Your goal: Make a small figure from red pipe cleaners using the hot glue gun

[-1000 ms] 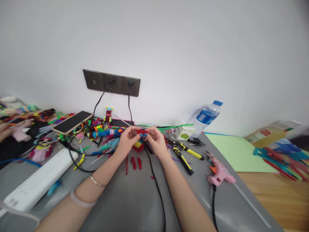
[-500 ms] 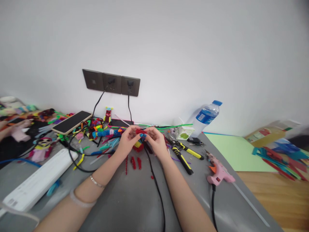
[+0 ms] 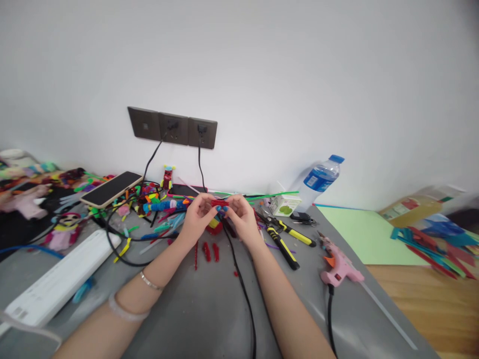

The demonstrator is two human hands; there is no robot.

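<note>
My left hand (image 3: pixel 197 218) and my right hand (image 3: pixel 241 218) meet above the grey table (image 3: pixel 194 309), both pinched on a short red pipe-cleaner piece (image 3: pixel 219 203) held between their fingertips. Just under the hands sits a small red and yellow figure (image 3: pixel 214 226). Three red pipe-cleaner bits (image 3: pixel 206 251) lie on the table in front of my wrists. A black cable (image 3: pixel 241 284) runs from under the hands toward me.
Yellow-handled pliers (image 3: pixel 284 242) and a pink glue gun (image 3: pixel 340 267) lie to the right, with a water bottle (image 3: pixel 320 180) and a green sheet (image 3: pixel 361 233) behind. A white power strip (image 3: pixel 60 279), a phone (image 3: pixel 111 188) and several coloured pipe cleaners (image 3: pixel 157 204) fill the left.
Both hands stay pinched on the red piece, with only small finger shifts. Another person's hand at the far left edge has drawn back out of view.
</note>
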